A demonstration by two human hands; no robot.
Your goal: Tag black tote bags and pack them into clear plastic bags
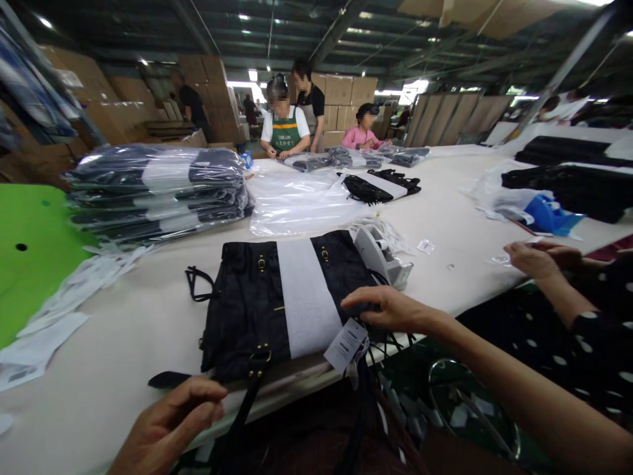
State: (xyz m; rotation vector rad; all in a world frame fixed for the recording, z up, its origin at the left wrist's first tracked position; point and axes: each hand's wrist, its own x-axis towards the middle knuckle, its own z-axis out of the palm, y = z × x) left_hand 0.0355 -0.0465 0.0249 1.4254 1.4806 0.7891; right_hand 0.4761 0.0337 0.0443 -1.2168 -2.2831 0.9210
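Note:
A black handbag (pixel 247 290) with brass-coloured buckles lies flat at the table's near edge. Around its middle runs a white paper band (pixel 304 290), and its straps hang over the edge toward me. My right hand (pixel 390 307) is over the bag's right side with fingers stretched out; whether it touches the bag is hard to tell. Just below those fingers a white hang tag (pixel 346 344) dangles. Near the bag's lower left corner, my left hand (pixel 171 422) has its fingers loosely bent and apart, holding nothing. A dark strap end (pixel 169 379) lies just above it.
Plastic-wrapped bags (pixel 158 191) are stacked at left, beside clear plastic sleeves (pixel 301 201). A grey tape dispenser (pixel 380 257) touches the bag's right side. Another banded black bag (pixel 380 186) lies farther back. A co-worker's hands (pixel 539 257) are at right; other people work across the table.

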